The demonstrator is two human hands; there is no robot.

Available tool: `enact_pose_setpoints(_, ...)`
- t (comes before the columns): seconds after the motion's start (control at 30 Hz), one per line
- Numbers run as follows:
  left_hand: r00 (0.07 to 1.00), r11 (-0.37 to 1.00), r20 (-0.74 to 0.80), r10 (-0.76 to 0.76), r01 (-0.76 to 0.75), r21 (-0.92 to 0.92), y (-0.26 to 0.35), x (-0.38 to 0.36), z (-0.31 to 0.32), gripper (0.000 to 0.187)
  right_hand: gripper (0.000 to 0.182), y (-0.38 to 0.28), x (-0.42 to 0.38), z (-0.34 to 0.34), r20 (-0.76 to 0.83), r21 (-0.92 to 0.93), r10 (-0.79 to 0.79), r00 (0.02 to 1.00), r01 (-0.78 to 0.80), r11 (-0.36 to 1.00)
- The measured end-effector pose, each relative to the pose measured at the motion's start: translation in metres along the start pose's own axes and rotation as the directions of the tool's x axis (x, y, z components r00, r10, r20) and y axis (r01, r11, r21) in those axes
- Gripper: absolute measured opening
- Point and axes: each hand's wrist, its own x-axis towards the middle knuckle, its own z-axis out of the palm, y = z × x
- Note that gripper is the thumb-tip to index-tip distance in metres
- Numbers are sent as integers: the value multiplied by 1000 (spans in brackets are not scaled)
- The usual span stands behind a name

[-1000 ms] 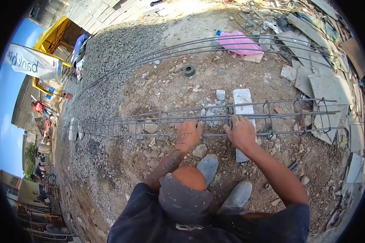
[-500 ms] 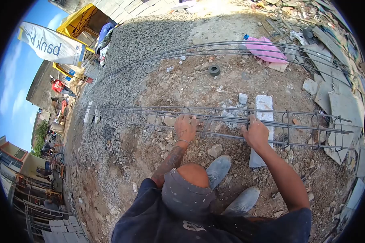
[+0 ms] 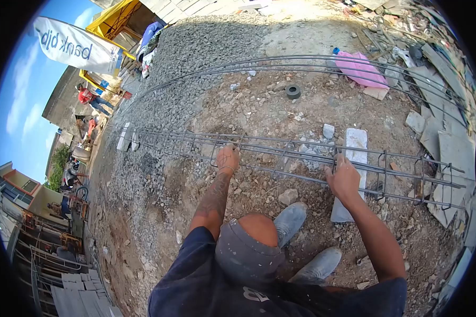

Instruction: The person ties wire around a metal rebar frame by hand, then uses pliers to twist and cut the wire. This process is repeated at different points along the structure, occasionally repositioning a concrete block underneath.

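Observation:
A long steel rebar cage (image 3: 419,177) with square stirrups lies across the ground in front of me, from the gravel at left to the rubble at right. My left hand (image 3: 227,158) is closed round its bars left of the middle, close to a stirrup. Further right, my right hand (image 3: 345,177) is closed at a stirrup and the middle bars, its fingertips partly hidden. Beneath the cage by my right hand is a long white block (image 3: 356,138). Another pale block (image 3: 124,137) lies by the cage's far left end.
Loose long rebars (image 3: 280,57) curve across the ground beyond the cage. A dark ring (image 3: 293,92) and a pink sheet (image 3: 359,67) lie near them. Broken boards (image 3: 452,140) cover the right side. A person in a red shirt (image 3: 85,95) stands far left, near a white banner (image 3: 74,46).
My left hand has moved left along the cage. My right hand stays at the same place on it. The whole view has shifted slightly.

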Motion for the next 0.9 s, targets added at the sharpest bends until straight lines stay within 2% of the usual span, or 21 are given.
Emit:
enact_pose_setpoints(0.07,997,997,74,12,-7,-75,-8,3,-7,33,36,1,3,1,32,-17,39,999,-39,999)
enact_pose_setpoints(0.13,976,991,191,101,-81,-107,-17,6,-21,42,32,10,7,2,3,8,47,999,-47,999)
enact_pose_setpoints(0.2,927,949,271,261,-297,102,-28,14,-40,45,28,17,19,1,-65,55,91,994,-88,995)
enact_pose_setpoints(0.23,895,917,299,332,-380,119,-24,17,-56,45,26,19,27,-4,-90,81,136,987,-129,988)
enact_pose_setpoints(0.27,859,880,327,394,-455,135,-13,17,-75,44,25,20,36,-10,-111,109,176,978,-164,980)
enact_pose_setpoints(0.33,819,835,385,425,-519,184,33,9,-115,40,27,24,53,-22,-164,162,249,955,-223,961)
enact_pose_setpoints(0.4,699,710,373,611,-692,132,66,3,-124,35,28,40,71,-16,-234,169,245,941,-209,963)
enact_pose_setpoints(0.47,638,654,428,640,-745,132,95,-3,-116,29,31,40,75,-21,-206,178,254,945,-219,959)
enact_pose_setpoints(0.53,547,597,530,648,-797,92,116,-11,-104,25,32,41,76,-22,-118,202,246,962,-219,955)
enact_pose_setpoints(0.6,514,656,546,661,-749,-89,129,-35,-102,23,32,42,76,-18,-145,166,213,966,-189,968)
enact_pose_setpoints(0.63,496,644,549,672,-758,-103,121,-36,-93,23,32,41,73,-20,-170,122,185,968,-165,979)
enact_pose_setpoints(0.7,323,619,624,712,-709,-338,82,-51,-54,26,32,39,66,-22,-114,117,212,971,-199,973)
enact_pose_setpoints(0.77,258,649,867,426,-755,-94,33,-67,-18,33,31,37,70,-22,-141,117,177,974,-161,980)
enact_pose_setpoints(0.8,200,600,937,286,-800,-12,18,-81,-15,39,29,35,71,-17,-179,113,196,964,-178,978)
enact_pose_setpoints(0.83,184,575,960,211,-818,30,-18,-92,11,43,29,24,74,-18,-187,101,178,966,-161,982)
enact_pose_setpoints(0.9,190,627,976,103,-774,84,-55,-121,28,43,26,-3,70,-17,-144,76,123,982,-112,991)
